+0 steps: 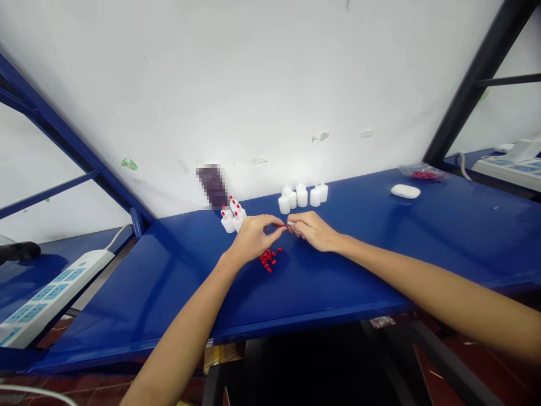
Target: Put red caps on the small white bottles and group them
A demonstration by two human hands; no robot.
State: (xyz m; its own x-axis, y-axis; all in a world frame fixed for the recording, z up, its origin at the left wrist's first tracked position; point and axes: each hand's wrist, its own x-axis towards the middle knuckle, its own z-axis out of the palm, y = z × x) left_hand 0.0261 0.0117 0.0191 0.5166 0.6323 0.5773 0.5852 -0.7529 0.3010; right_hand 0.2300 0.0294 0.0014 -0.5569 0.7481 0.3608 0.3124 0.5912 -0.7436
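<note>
My left hand (256,235) pinches a small red piece (284,226) between thumb and fingertips. Its tip meets my right hand (313,230), whose curled fingers grip a small white piece (291,223), mostly hidden by them. Loose red pieces (267,257) lie in a small pile on the blue table (329,276), just below my left hand. Beyond that hand stand several short white cylinders (228,223) with red tips. Behind my right hand is a group of similar white cylinders (301,196) with narrow tops and no red on them.
A blurred dark rectangle (213,186) leans at the wall behind the red-tipped cylinders. Farther right lie a white oval case (406,192) and a clear bag (424,172) with red contents. A power strip (59,296) lies left, beside the blue frame (80,141).
</note>
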